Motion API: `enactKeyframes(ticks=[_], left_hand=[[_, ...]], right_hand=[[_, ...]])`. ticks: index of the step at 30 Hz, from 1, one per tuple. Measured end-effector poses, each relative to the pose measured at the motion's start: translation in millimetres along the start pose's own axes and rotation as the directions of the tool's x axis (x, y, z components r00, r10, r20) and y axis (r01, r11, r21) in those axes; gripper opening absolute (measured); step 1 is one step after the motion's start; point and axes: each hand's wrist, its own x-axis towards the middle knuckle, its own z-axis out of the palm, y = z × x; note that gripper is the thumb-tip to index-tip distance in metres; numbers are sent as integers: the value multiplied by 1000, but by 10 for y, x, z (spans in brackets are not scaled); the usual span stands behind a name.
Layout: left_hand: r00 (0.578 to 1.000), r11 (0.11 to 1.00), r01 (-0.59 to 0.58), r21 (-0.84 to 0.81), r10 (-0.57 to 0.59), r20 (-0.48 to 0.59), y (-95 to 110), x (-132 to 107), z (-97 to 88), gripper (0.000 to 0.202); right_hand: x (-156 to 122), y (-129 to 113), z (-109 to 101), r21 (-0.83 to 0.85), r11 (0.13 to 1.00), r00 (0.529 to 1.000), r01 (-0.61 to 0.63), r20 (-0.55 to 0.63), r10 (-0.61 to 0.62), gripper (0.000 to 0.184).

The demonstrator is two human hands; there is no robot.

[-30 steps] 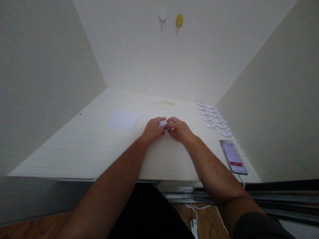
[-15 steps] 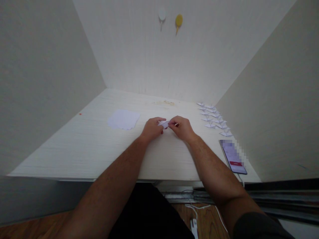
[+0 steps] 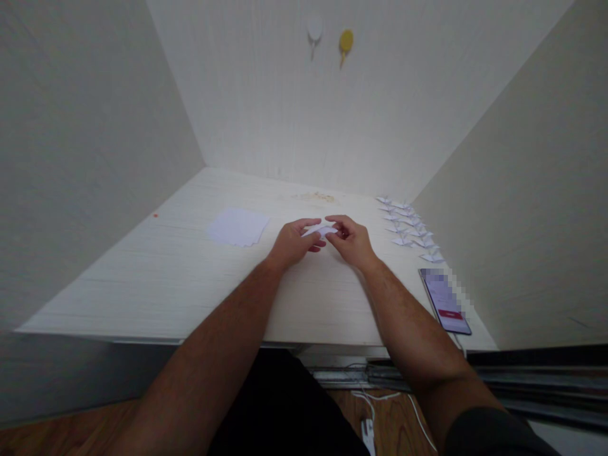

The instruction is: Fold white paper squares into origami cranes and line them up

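Note:
A small folded piece of white paper [image 3: 323,230] is held between my two hands, just above the middle of the table. My left hand [image 3: 295,242] pinches its left part, thumb on top and fingers beneath. At its right end, my right hand [image 3: 352,239] grips the paper with the thumb and curled fingers, the index finger arched above it. The finer folds are too small to make out. Several folded white paper cranes [image 3: 403,225] stand in rows to the right of my right hand. Loose white paper sheets [image 3: 239,227] lie in a stack left of my left hand.
A phone [image 3: 445,301] with a lit screen lies at the table's right front, a cable running from it. Walls close in the white table [image 3: 156,278] at the back and both sides. Two hooks [image 3: 346,41], one white and one yellow, are on the back wall.
My right hand's fingers have spread and shifted slightly, with the index finger now raised over the paper. More of the folded paper shows between the hands. The view has shifted a little.

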Motion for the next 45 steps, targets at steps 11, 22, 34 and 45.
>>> enactKeyframes(ticks=[11,22,34,45], left_hand=[[992,966,110,-236,-92,89,11,28,-73,29],[985,978,172,-122,-171,15,73,10,-48,10],[993,987,118,-106,-114,37,11,29,-64,19],[999,1000,-5,-22,6,54,23,-14,-33,46]], right_hand=[[20,3,-20,149,989,1000,25,-18,-22,20],[14,3,4,149,989,1000,13,-3,-12,12],[29,-134,13,240,952,978,-191,-36,205,16],[30,-159,9,276,934,970,-227,-21,242,18]])
